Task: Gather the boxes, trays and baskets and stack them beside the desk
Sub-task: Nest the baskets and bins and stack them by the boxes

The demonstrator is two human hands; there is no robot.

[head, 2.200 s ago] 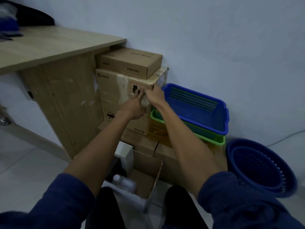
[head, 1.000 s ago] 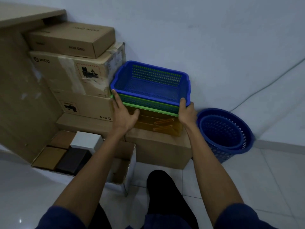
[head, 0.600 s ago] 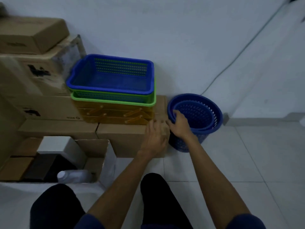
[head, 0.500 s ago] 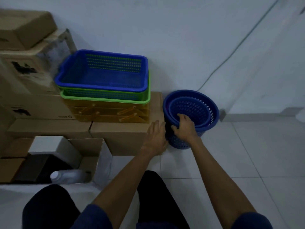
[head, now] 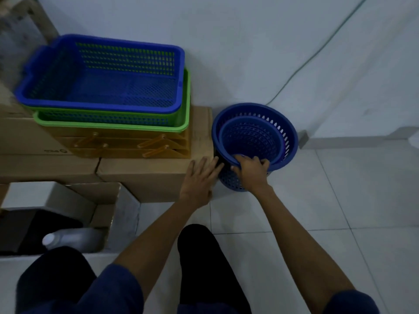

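Down on the tiled floor point(head: 340, 200) beside the cardboard box point(head: 147, 175), my right hand point(head: 250, 169) is gripping the near rim of the nested baskets point(head: 292, 132), left hand point(head: 199, 177) spread alongside (tugging upward risks separating them).

Both hands have left the boxes point(head: 18, 134) at the left of the frame, then the sides of the tray stack point(head: 102, 109), and crossed to the round baskets point(head: 292, 134) right of centre. The right hand point(head: 250, 169) now curls its fingers over the baskets' near rim. The left hand point(head: 199, 180), fingers straight, has come up just beside the outer wall.
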